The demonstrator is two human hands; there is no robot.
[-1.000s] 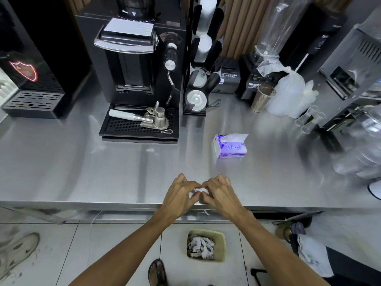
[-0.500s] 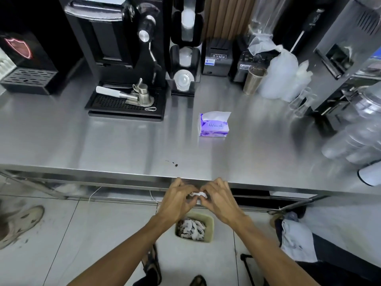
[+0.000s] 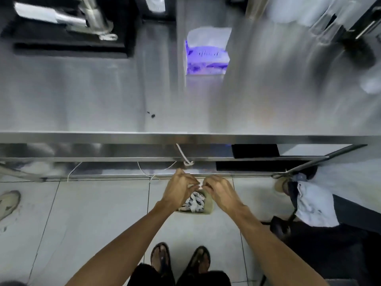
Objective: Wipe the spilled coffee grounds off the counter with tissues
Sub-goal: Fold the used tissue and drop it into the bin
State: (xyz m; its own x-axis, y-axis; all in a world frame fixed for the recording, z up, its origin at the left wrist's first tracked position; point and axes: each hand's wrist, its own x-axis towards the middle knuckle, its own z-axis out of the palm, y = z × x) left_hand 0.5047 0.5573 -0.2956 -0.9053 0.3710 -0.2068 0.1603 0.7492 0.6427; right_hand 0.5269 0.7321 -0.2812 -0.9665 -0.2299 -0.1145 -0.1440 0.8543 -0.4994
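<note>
Left hand [image 3: 178, 191] and right hand [image 3: 221, 194] are hanging curled, fingertips almost meeting, above the bin [image 3: 209, 205]; whether they are pinching anything is unclear. The far tissues [image 3: 208, 37], likely soft and light, are asking for a mid-sheet pinch.

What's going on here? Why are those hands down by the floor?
A person stands at the steel counter and holds the left hand and right hand, fingers curled toward each other, above a small bin on the floor with crumpled tissues in it. It is too blurry to tell whether they pinch a tissue. A few dark coffee specks lie on the counter, with the purple tissue pack farther back.
</note>
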